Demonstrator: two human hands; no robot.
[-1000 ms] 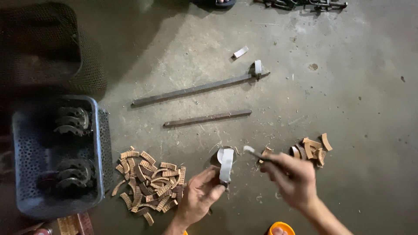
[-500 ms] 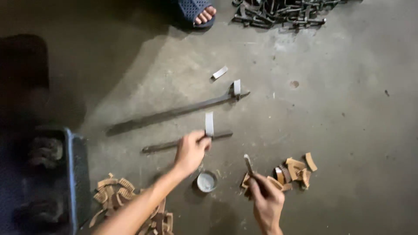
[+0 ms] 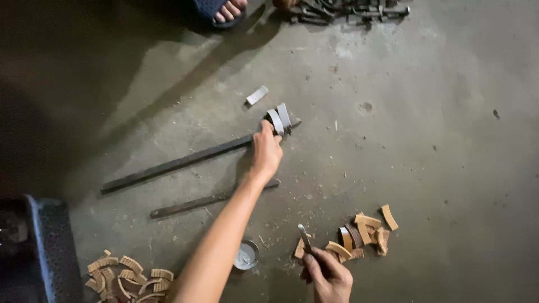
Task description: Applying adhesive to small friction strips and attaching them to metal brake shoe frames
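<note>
My left hand [image 3: 266,152] reaches forward over the concrete floor and holds a curved grey metal strip [image 3: 275,120] against a second grey strip [image 3: 284,115] leaning on the end of a long dark metal bar [image 3: 185,160]. My right hand [image 3: 328,275] stays low near the bottom edge, gripping a thin stick tool [image 3: 305,238] with its tip up. A small round tin [image 3: 246,255] sits on the floor between my arms. A few brown curved pieces [image 3: 365,230] lie just right of the right hand.
A shorter dark bar [image 3: 208,201] lies under my left arm. A pile of brown curved pieces [image 3: 129,275] sits bottom left beside a dark crate [image 3: 50,247]. A loose grey strip [image 3: 257,95], a person's sandalled foot [image 3: 222,10] and a metal heap [image 3: 348,10] lie further off.
My left hand has carried the grey strip from beside the tin forward to the end of the long bar. The right hand stayed low with the stick.
</note>
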